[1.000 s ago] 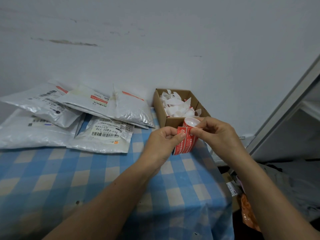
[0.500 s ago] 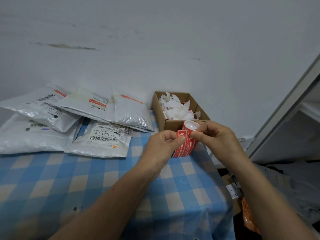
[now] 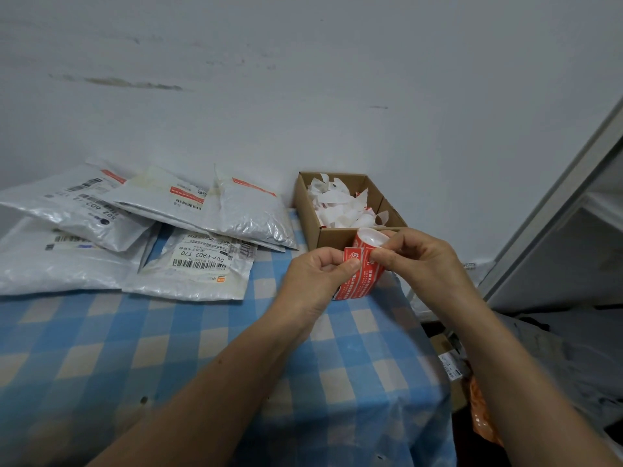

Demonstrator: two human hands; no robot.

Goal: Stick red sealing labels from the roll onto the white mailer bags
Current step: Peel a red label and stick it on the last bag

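Hands barely shifted. Left hand (image 3: 313,278) fingers (image 3: 352,263) pinch the label (image 3: 354,255) end; right hand (image 3: 421,261) grips the roll (image 3: 362,281); mailer bags (image 3: 199,264) lie well leftward.

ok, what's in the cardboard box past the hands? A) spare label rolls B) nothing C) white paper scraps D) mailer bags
C: crumpled white scraps fill the cardboard box, just beyond the label roll.

Cardboard box (image 3: 333,239) of white paper scraps (image 3: 340,207) — on blue checked tablecloth (image 3: 168,348), scuffed wall (image 3: 337,79)
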